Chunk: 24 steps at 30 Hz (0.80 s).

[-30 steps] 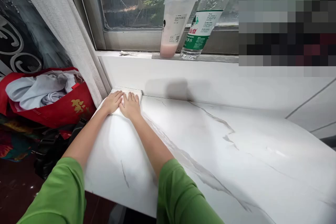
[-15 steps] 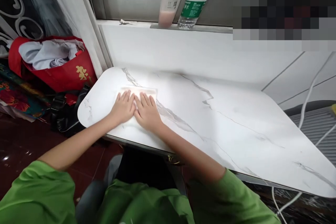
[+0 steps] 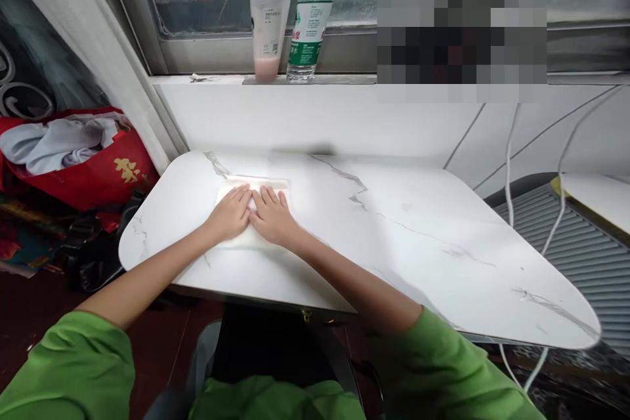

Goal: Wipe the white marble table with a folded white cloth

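Observation:
A thin white sheet, cloth or tissue, lies flat on the white marble-patterned table, left of its middle. My left hand rests palm down on the sheet with its fingers stretched out. Beside it, my right hand also lies flat on the sheet, fingers extended, and the two hands touch at the thumbs and index fingers. Both palms hide the middle of the sheet.
On the sill behind the table stand a domed plastic cup with pink drink and a water bottle. A red bag of clothes is at the left. White cables hang at the right.
Both hands and the sheet have slid a little to the right across the table, covering part of a grey vein. The view has turned right and tilted up, showing more window.

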Available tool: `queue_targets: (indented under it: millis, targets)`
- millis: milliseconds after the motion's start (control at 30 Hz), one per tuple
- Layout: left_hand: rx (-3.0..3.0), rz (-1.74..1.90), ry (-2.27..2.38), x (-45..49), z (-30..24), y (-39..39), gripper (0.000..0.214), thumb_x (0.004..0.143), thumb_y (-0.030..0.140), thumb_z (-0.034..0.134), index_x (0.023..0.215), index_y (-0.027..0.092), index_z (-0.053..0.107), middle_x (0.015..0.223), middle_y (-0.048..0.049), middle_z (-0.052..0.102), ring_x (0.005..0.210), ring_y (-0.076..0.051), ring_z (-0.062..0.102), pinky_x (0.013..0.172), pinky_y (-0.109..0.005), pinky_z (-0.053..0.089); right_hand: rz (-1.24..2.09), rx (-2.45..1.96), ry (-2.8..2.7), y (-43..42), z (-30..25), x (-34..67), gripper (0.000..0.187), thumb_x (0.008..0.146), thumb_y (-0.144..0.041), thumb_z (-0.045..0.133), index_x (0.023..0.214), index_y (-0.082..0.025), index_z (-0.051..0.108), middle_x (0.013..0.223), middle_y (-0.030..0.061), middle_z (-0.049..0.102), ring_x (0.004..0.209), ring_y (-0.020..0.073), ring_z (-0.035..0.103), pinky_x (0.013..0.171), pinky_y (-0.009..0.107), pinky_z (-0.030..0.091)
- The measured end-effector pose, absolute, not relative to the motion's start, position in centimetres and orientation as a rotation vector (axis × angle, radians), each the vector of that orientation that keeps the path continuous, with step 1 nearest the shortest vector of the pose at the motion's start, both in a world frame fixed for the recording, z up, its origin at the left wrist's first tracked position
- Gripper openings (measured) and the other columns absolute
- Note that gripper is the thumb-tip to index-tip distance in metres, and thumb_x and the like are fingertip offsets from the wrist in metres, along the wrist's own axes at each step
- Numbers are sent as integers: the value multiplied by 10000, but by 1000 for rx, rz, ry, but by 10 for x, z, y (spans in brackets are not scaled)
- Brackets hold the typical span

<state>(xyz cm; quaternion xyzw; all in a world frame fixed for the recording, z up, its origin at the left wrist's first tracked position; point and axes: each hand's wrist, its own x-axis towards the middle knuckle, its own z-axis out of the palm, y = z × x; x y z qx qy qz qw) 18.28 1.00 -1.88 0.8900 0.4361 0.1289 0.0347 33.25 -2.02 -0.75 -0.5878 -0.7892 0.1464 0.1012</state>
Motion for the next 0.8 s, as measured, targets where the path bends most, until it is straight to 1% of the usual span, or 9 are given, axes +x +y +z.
queue_targets:
  millis: [167,300,433,567,667,800]
  targets:
    - [2751,391,1435,190,-18,102,498,870,176,341,1348,77,442,1461,-157,445,1372,-246,379,1158,-422,284,225,-1648,-2225,66,-16,337,538,944,-296,337,1442,-97,384,1526,141,358,1418,232,264,1167,422,106]
    - [2749,387,1425,198,-18,157,478,887,192,331,1338,89,448,1456,-144,446,1367,-244,373,1150,-412,292,161,-1615,-2167,119,-19,344,480,942,-220,318,1392,-110,445,1482,127,427,1373,222,322,1154,402,133]
    - [2736,391,1433,206,-16,184,479,895,192,313,1340,86,454,1414,-136,485,1331,-238,405,1142,-387,299,114,-1598,-2125,147,-20,348,452,935,-183,315,1344,-100,490,1410,129,507,1312,225,391,1137,383,165]
    - [2733,385,1461,209,-14,192,472,904,190,300,1336,105,473,1368,-120,526,1297,-223,434,1135,-367,308,79,-1574,-2103,159,-22,350,427,916,-179,347,1292,-112,539,1346,117,569,1248,230,457,1121,367,221]
    - [2737,343,1506,210,-14,189,487,918,182,281,1365,87,449,1413,-123,493,1332,-215,403,1159,-366,260,73,-1565,-2102,159,-25,350,447,906,-177,364,1318,-107,523,1366,117,560,1269,231,452,1137,378,218]
    - [2746,250,1567,213,-14,178,522,931,179,262,1427,61,374,1499,-132,399,1405,-209,318,1186,-381,180,77,-1613,-2117,146,-25,349,503,921,-190,340,1400,-77,443,1471,128,451,1370,226,360,1168,397,173]
